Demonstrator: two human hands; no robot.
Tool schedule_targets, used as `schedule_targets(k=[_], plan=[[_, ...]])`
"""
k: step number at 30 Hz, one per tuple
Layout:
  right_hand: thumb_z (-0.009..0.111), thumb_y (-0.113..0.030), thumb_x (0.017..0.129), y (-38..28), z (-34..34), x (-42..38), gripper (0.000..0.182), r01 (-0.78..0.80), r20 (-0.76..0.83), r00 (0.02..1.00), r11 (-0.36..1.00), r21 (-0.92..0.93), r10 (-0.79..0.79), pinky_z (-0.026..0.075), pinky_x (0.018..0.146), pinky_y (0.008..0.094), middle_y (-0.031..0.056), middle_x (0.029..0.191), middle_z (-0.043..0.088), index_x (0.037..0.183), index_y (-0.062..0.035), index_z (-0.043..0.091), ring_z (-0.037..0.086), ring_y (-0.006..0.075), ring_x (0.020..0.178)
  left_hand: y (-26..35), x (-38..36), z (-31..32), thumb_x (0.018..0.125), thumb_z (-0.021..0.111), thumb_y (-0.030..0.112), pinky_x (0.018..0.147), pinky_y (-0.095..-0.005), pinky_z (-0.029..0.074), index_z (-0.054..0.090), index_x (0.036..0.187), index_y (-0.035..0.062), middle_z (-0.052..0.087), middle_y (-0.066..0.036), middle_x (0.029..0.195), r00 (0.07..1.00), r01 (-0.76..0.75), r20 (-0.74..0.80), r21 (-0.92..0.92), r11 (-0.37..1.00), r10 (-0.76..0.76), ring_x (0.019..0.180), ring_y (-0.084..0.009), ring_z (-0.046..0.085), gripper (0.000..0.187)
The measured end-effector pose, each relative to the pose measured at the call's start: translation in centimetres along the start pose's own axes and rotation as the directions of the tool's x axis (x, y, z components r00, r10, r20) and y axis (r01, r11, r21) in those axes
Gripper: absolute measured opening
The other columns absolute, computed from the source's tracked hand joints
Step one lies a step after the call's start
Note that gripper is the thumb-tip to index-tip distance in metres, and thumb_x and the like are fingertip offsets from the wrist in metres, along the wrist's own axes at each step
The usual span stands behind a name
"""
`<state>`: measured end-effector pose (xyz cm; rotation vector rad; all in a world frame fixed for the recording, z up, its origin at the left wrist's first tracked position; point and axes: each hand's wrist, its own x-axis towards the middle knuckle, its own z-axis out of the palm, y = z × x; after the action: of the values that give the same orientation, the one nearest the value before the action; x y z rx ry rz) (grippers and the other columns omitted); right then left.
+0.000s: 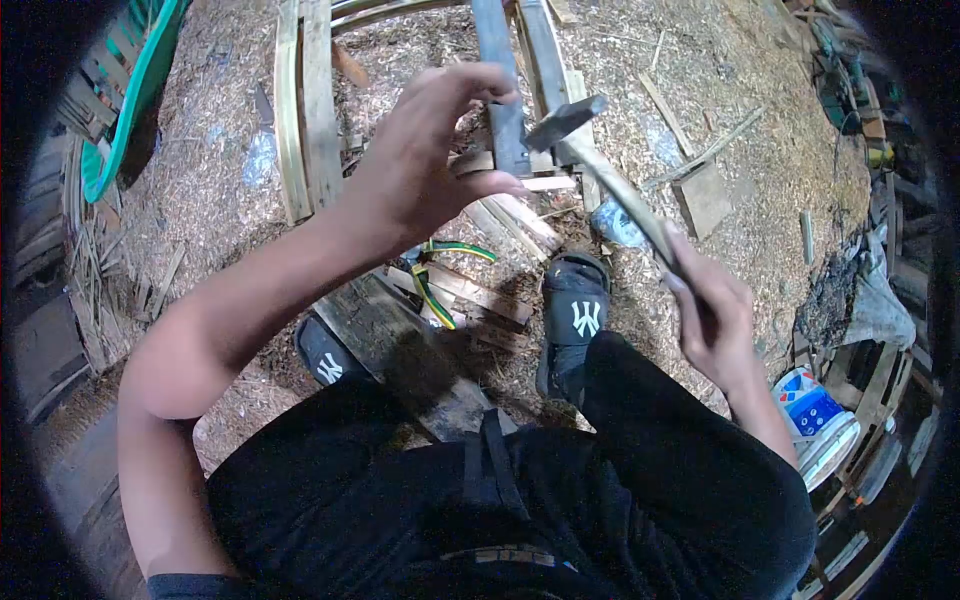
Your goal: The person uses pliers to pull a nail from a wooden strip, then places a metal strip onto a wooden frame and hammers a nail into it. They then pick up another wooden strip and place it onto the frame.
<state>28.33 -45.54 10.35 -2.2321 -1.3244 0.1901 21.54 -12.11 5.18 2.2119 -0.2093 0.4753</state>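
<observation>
My right hand [715, 310] is wrapped round the wooden handle of a hammer [622, 192]. The hammer's dark metal head [566, 122] is raised beside the end of a grey wooden plank [508, 140]. My left hand [420, 150] hovers over that plank on its left side, thumb and fingers apart in a curved shape. Nothing shows between those fingers, though some fingertips are partly hidden. The grey plank belongs to a pallet-like wooden frame, along with a second plank [543, 55] and the left-hand rails [308, 110].
Wood shavings cover the ground. Curved green and yellow handles [436, 300] lie among wood offcuts between my black sandals [574, 320]. A board [380, 335] lies beneath my legs. At right stand a white and blue bucket [815, 410] and a wooden block [703, 200]; a green rim [130, 110] is at left.
</observation>
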Motion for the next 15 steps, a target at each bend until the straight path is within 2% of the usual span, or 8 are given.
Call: schedule_targets(k=[1,2,3,5,6,13,14,15], plan=[[0.057,0.009,0.094,0.6,0.2,-0.2,0.049,0.094,-0.107,0.990,0.996,-0.009,-0.095,0.055,0.067,0.0315,0.0181,0.096,0.070,0.142,0.0066,0.055,0.066,0.0170,0.071,-0.1,0.0,-0.1,0.066,0.094,0.010,0.107,-0.0383,0.050,0.051,0.133,0.0093,0.063,-0.009,0.127,1.000,-0.008,0.005,0.025,1.000,0.008,0.125,-0.0226,0.061,0.080],[0.059,0.009,0.093,0.0,-0.1,-1.9,0.047,-0.157,-0.136,0.977,0.984,0.081,0.167,0.056,0.076,0.0344,0.0220,0.102,0.072,0.140,0.0083,0.056,0.070,0.0216,0.081,0.1,-0.2,-0.1,0.066,0.094,0.010,0.107,-0.0389,0.050,0.050,0.134,0.0097,0.063,-0.009,0.127,1.000,-0.011,0.014,0.043,0.999,0.010,0.125,-0.0228,0.061,0.081],[0.058,0.010,0.093,-0.8,0.5,-3.0,0.046,-0.353,-0.162,0.869,0.814,0.461,0.468,0.055,0.080,0.0359,0.0245,0.106,0.073,0.139,0.0096,0.056,0.072,0.0257,0.086,0.1,-0.4,0.0,0.066,0.094,0.010,0.107,-0.0389,0.050,0.050,0.134,0.0097,0.063,-0.009,0.127,1.000,-0.003,0.017,0.037,0.999,0.002,0.125,-0.0228,0.061,0.081],[0.058,0.010,0.093,-1.2,0.2,-0.5,0.046,-0.052,-0.121,0.991,0.998,0.032,0.056,0.055,0.079,0.0344,0.0242,0.104,0.073,0.139,0.0093,0.057,0.071,0.0252,0.085,0.2,-0.1,0.0,0.064,0.095,0.010,0.108,-0.0387,0.051,0.050,0.134,0.0105,0.062,-0.008,0.128,1.000,-0.020,0.004,0.055,0.998,0.020,0.125,-0.0229,0.061,0.083],[0.058,0.011,0.092,-1.6,0.4,0.4,0.046,-0.159,0.089,0.984,0.985,0.069,0.153,0.055,0.078,0.0342,0.0238,0.103,0.073,0.138,0.0095,0.057,0.071,0.0246,0.084,0.2,-0.3,0.2,0.063,0.096,0.010,0.108,-0.0386,0.051,0.049,0.135,0.0111,0.062,-0.009,0.129,0.998,0.069,0.015,-0.080,0.994,-0.068,0.124,-0.0234,0.062,0.086],[0.057,0.010,0.093,-0.8,0.2,0.1,0.047,0.036,-0.097,0.995,0.999,0.005,-0.036,0.056,0.089,0.0394,0.0274,0.122,0.070,0.140,0.0073,0.056,0.074,0.0320,0.106,-0.1,-0.1,0.0,0.064,0.095,0.011,0.108,-0.0405,0.052,0.047,0.137,0.0130,0.060,-0.009,0.131,1.000,-0.007,0.019,0.032,0.999,0.006,0.126,-0.0249,0.061,0.087],[0.057,0.010,0.094,-1.0,0.2,0.0,0.049,-0.234,0.175,0.960,0.970,0.072,0.218,0.057,0.089,0.0399,0.0276,0.121,0.070,0.143,0.0072,0.053,0.074,0.0326,0.106,-0.1,0.0,0.1,0.063,0.096,0.013,0.107,-0.0400,0.053,0.047,0.136,0.0129,0.061,-0.009,0.130,1.000,-0.003,0.012,0.005,1.000,0.003,0.125,-0.0248,0.062,0.088],[0.057,0.010,0.094,-0.8,0.0,-0.1,0.049,-0.237,0.164,0.961,0.969,0.072,0.223,0.057,0.089,0.0399,0.0276,0.121,0.070,0.143,0.0072,0.053,0.074,0.0326,0.106,-0.2,0.1,0.0,0.063,0.096,0.013,0.107,-0.0400,0.053,0.047,0.136,0.0129,0.061,-0.009,0.130,1.000,-0.014,0.018,0.006,1.000,0.014,0.125,-0.0248,0.062,0.088]])
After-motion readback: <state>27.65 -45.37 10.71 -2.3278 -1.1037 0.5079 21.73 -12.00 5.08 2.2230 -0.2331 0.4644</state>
